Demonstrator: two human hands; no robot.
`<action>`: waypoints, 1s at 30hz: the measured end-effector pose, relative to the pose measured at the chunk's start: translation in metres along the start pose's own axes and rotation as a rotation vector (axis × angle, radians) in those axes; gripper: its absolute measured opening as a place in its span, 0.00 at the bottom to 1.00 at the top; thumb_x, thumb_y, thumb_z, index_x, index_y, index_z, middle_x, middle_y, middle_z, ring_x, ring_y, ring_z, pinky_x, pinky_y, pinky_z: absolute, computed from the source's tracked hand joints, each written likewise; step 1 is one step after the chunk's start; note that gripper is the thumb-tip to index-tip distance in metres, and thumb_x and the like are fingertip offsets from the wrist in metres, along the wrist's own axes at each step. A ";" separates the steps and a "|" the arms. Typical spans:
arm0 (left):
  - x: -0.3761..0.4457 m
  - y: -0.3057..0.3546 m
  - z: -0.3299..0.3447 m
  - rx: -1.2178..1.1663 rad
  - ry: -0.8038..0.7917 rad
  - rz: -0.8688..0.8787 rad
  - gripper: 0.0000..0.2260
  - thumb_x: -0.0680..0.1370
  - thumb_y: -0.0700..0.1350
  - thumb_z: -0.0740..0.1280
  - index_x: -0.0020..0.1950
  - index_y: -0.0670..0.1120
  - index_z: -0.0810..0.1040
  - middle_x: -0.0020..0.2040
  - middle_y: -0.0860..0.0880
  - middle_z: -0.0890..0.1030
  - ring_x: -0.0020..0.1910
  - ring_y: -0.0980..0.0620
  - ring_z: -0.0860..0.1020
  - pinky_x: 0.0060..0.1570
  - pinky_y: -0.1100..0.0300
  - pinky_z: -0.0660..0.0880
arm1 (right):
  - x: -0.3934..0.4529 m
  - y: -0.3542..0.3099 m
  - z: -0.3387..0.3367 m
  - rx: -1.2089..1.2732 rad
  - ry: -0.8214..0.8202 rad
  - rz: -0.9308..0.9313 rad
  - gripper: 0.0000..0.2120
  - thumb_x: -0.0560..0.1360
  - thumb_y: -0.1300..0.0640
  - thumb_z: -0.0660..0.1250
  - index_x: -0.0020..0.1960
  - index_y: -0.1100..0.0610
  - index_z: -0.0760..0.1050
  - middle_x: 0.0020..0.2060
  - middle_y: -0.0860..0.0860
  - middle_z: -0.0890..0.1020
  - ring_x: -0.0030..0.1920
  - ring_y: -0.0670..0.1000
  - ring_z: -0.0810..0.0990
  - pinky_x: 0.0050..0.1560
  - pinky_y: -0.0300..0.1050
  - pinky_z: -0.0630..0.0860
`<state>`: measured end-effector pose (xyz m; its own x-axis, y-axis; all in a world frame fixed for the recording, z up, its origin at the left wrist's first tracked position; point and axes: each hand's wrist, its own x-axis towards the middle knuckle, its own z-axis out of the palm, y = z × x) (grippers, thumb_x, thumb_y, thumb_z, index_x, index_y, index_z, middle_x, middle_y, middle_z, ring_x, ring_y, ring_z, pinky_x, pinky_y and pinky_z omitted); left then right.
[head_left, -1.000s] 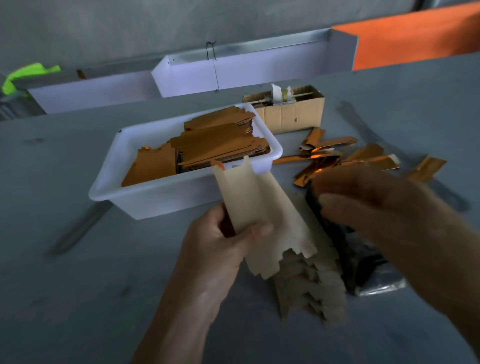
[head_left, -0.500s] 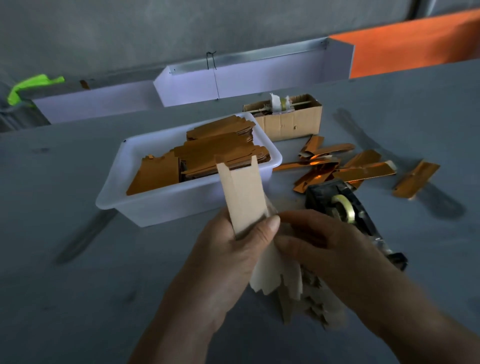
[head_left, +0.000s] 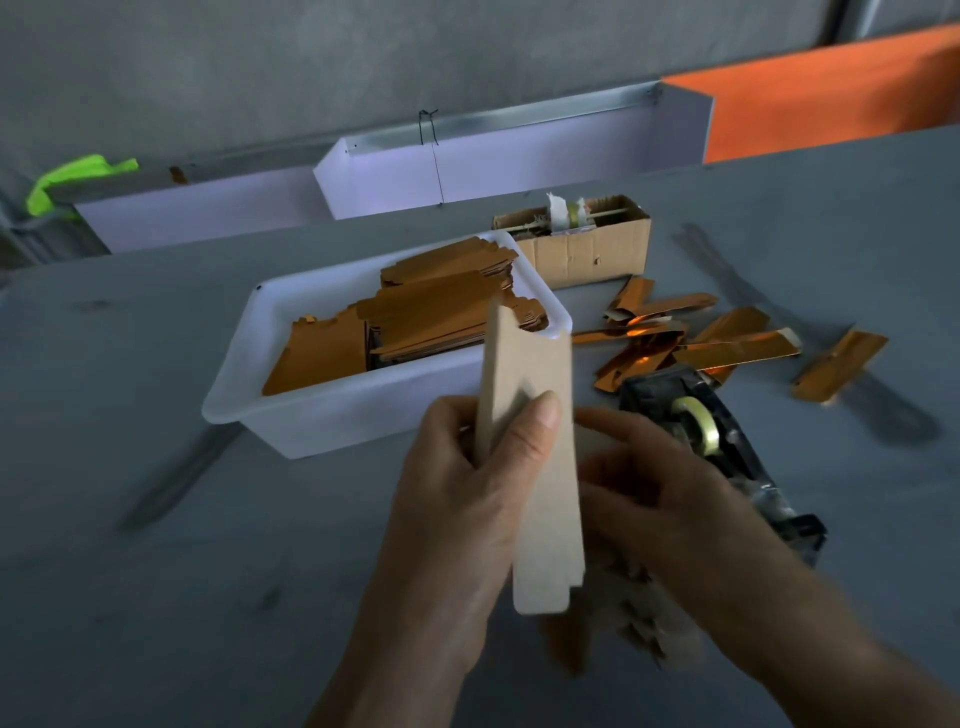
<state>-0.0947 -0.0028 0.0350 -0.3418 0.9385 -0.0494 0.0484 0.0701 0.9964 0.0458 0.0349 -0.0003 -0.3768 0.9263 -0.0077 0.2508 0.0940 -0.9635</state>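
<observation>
The grey table (head_left: 156, 571) carries all items. The white plastic tub (head_left: 363, 415) stands at centre and holds flat orange card blanks (head_left: 415, 322) in overlapping stacks that reach its rim. Behind its right corner stands an open cardboard box (head_left: 587, 254); a thin rod lies across its top and carries a small roll (head_left: 566, 213). Right of the tub, folded gold pieces (head_left: 737, 348) lie scattered on the table. A black tape dispenser (head_left: 727, 441) with a clear roll sits just in front of them.

The beige card blank (head_left: 550, 483) is held off the table, near upright, in front of the tub, above a blurred pile of beige blanks (head_left: 644, 618). The left hand (head_left: 457, 514) grips it: the thumb (head_left: 535, 421) presses on the near face, and the curled fingers pass behind the left edge. The right hand (head_left: 675, 509) is at the right edge with fingers curled toward the far face; contact there is hidden, so its grip cannot be determined.
</observation>
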 end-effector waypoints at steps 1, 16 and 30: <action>0.001 0.000 -0.001 -0.044 0.013 -0.016 0.27 0.61 0.68 0.74 0.49 0.51 0.77 0.37 0.56 0.82 0.36 0.56 0.81 0.32 0.62 0.73 | 0.001 0.006 0.003 -0.283 0.102 -0.159 0.21 0.71 0.50 0.70 0.63 0.42 0.73 0.45 0.45 0.80 0.49 0.46 0.79 0.47 0.40 0.78; -0.002 -0.013 0.003 -0.044 -0.021 -0.108 0.32 0.57 0.66 0.74 0.55 0.51 0.77 0.46 0.52 0.85 0.44 0.52 0.84 0.41 0.55 0.78 | -0.017 -0.016 0.002 0.575 -0.073 0.128 0.11 0.60 0.53 0.70 0.41 0.53 0.83 0.41 0.55 0.85 0.41 0.52 0.85 0.40 0.44 0.82; -0.007 -0.010 -0.018 -0.043 -0.053 -0.013 0.12 0.70 0.46 0.71 0.52 0.49 0.80 0.45 0.51 0.86 0.46 0.51 0.84 0.52 0.47 0.78 | -0.018 -0.008 0.004 0.351 0.135 0.084 0.13 0.61 0.46 0.67 0.42 0.52 0.79 0.35 0.50 0.83 0.37 0.49 0.80 0.36 0.44 0.78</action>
<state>-0.1096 -0.0161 0.0269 -0.2918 0.9543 -0.0653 0.0034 0.0693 0.9976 0.0473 0.0159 0.0066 -0.2412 0.9673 -0.0781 -0.0536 -0.0936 -0.9942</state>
